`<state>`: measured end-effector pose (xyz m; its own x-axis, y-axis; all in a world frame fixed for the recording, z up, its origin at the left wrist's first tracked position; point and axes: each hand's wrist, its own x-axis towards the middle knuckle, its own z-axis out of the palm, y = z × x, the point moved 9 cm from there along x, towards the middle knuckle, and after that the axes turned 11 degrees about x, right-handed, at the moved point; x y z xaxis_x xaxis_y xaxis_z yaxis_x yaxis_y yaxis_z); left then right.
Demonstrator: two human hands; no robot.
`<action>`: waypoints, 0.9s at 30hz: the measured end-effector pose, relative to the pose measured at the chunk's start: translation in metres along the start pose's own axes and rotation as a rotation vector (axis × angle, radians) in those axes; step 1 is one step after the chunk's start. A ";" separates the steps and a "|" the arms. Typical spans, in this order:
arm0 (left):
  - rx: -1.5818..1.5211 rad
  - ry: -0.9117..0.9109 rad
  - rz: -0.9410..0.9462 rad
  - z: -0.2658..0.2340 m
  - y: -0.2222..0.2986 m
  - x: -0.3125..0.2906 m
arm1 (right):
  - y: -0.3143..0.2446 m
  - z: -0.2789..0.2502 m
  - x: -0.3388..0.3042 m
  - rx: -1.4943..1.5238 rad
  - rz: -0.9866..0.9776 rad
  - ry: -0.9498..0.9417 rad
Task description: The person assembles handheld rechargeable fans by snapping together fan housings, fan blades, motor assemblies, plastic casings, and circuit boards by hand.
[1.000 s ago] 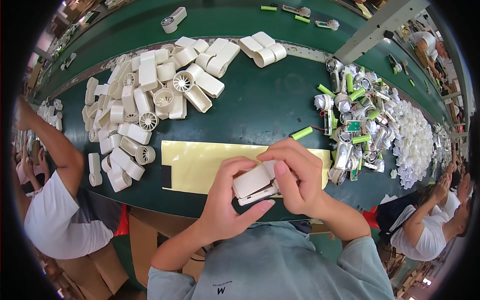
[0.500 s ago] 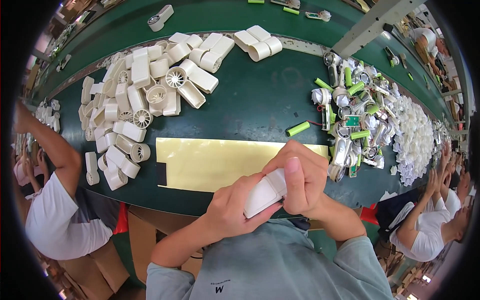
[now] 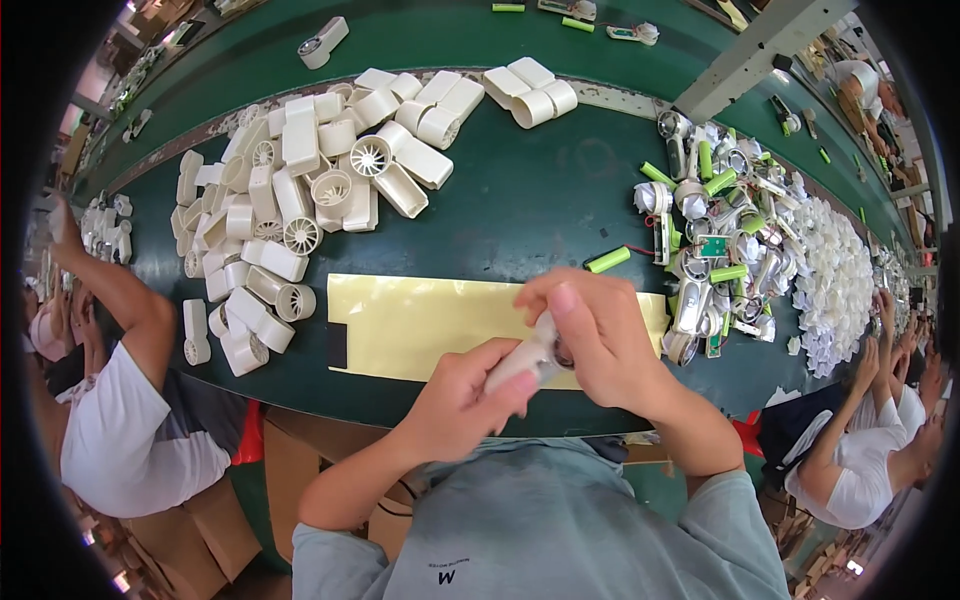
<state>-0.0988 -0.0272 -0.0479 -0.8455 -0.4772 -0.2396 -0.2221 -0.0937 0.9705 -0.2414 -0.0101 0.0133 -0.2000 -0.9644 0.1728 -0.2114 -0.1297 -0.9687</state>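
Note:
A white handheld fan casing (image 3: 520, 366) is held between my two hands, tilted, above the near edge of a yellow sheet. My left hand (image 3: 462, 398) closes around its lower end, thumb along the top. Around the upper right end curl the fingers of my right hand (image 3: 605, 345), covering much of it. A dark round part shows beside the right palm; what it is I cannot make out. Under both hands lies the yellow sheet (image 3: 410, 325), with a black patch at its left end.
White fan shells (image 3: 300, 145) are heaped at the left. At the right lie fan inner assemblies with green batteries (image 3: 726, 272), beside a pile of small white pieces (image 3: 832, 285). A metal post (image 3: 760, 55) rises at the back right. Co-workers sit on both sides.
The casing has turned in my hands, and a dark round part now shows at its right end. My right hand has shifted its hold. The whole view has slid slightly.

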 end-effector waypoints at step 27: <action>-0.587 -0.263 -0.130 0.044 -0.004 -0.008 | -0.002 -0.009 -0.020 0.381 -0.375 0.163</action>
<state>-0.1125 0.0154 -0.0507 -0.9366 -0.2070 -0.2826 -0.0921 -0.6329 0.7687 -0.2459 0.0121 0.0139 -0.3297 -0.7919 0.5140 0.0581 -0.5605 -0.8261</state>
